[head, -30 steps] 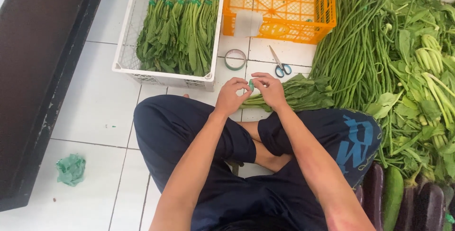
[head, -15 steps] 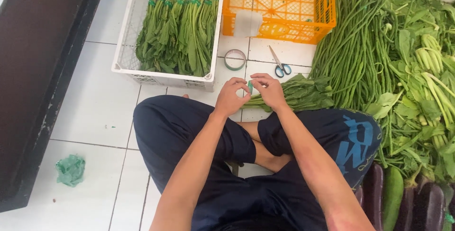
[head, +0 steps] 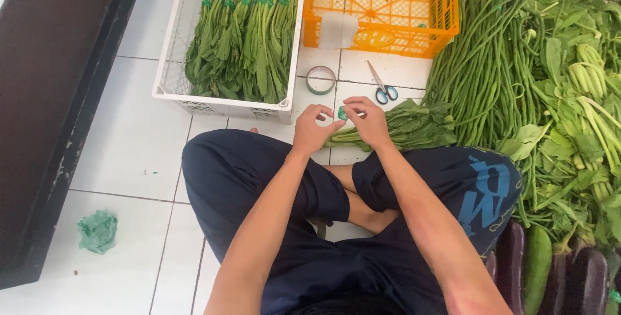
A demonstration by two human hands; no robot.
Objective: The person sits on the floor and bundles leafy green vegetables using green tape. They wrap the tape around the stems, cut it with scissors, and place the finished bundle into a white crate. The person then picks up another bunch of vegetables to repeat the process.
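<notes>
Hands: left hand (head: 315, 130) and right hand (head: 366, 121) pinch green tape piece (head: 342, 113) over one leafy bundle (head: 398, 132). Two crates: white crate (head: 169, 88), orange crate (head: 381, 43). One tape roll (head: 321, 79), one scissors (head: 381, 85).

The person wears dark navy shorts (head: 259, 179) with a large blue printed mark (head: 482, 189) on one leg, forearms (head: 272, 224) bare, no sleeves showing.

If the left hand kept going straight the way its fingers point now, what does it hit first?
Most likely the roll of green tape on the floor beyond the left hand, with the white crate's corner close beside; depth is unclear.
</notes>
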